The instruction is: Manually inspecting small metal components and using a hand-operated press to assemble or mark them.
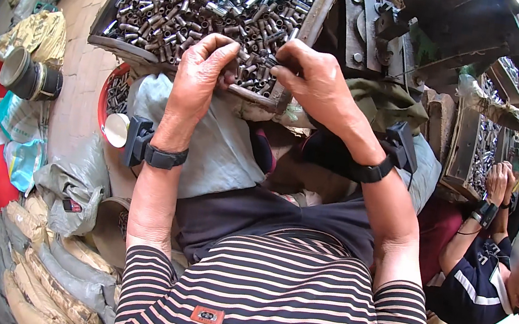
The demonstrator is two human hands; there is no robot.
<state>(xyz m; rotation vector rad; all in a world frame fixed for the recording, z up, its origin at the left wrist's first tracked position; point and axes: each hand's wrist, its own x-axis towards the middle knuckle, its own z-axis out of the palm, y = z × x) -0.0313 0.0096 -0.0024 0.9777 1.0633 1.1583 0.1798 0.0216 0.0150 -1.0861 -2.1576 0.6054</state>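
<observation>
Our left hand (200, 71) curls at the wooden tray (122, 46)'s near edge, grip we cannot tell | our right hand (319, 76) pinches a metal tube (270, 62), gap between | floor (80, 71) beyond left rim

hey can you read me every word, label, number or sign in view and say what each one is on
I won't copy printed text, only place it.
Reddish patch on the striped shirt: marks too small to read.
Co-worker's dark shirt: white marks, left unquoted.
Grey plastic bag: small red-and-black spot, too small to read.
</observation>
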